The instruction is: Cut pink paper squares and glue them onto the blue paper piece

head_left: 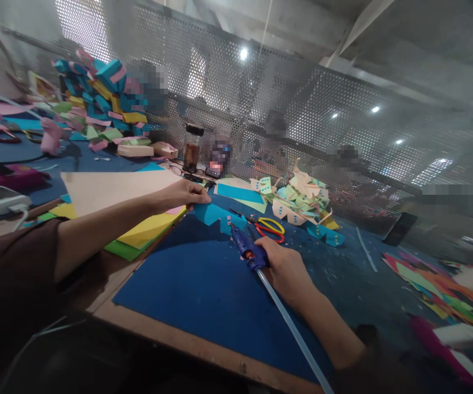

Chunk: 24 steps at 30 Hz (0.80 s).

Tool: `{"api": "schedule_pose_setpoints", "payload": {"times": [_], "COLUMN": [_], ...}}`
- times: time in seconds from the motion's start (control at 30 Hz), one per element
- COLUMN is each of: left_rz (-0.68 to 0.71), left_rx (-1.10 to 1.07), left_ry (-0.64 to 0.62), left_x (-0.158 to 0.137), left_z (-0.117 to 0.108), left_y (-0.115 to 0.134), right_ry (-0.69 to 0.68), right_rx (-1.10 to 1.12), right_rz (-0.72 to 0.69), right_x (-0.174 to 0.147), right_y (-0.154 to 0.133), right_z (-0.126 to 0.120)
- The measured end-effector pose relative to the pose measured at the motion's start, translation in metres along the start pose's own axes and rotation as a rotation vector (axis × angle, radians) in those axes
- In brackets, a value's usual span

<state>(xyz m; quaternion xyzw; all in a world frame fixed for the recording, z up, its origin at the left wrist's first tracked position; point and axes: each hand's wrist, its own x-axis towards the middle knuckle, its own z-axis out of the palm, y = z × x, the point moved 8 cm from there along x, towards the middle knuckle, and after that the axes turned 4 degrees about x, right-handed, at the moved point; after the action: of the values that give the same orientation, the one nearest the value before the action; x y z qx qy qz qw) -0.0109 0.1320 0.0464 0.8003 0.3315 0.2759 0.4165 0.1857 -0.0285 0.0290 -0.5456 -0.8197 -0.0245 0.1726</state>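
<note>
- A heap of folded paper (111, 101) stands at the far left, set back, which seems to leave the near surface (179, 290) free for handwork.
- A cream sheet (97, 191) lies over yellow and green paper, beneath the left forearm, perhaps stacked within reach.
- The left hand (190, 192) pinches one end of the blue paper piece (208, 212) between thumb and fingers, probably to steady it while its other end stays exposed.
- That piece is at mid-surface, just beyond the glue gun (247, 249); whether the nozzle touches it, I cannot tell.
- Scissors (275, 232) with red and yellow handles lie just beyond the gun.
- The right hand (287, 268) has its fingers closed around the gun's handle, apparently to aim it; trigger pressure cannot be told.
- Pale folded pieces (302, 197) are piled farther back, seemingly out of the way.
</note>
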Motion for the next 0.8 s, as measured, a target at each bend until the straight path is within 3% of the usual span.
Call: {"api": "schedule_pose_setpoints", "payload": {"times": [0.8], "left_rz": [-0.013], "left_rx": [-0.024], "left_ry": [0.007], "left_x": [0.0001], "left_z": [-0.0017], "left_y": [-0.0033], "right_ry": [0.022], "right_rx": [0.021], "right_rz": [-0.006], "right_x": [-0.0001], "right_y": [-0.0025], "right_z": [-0.0027]}}
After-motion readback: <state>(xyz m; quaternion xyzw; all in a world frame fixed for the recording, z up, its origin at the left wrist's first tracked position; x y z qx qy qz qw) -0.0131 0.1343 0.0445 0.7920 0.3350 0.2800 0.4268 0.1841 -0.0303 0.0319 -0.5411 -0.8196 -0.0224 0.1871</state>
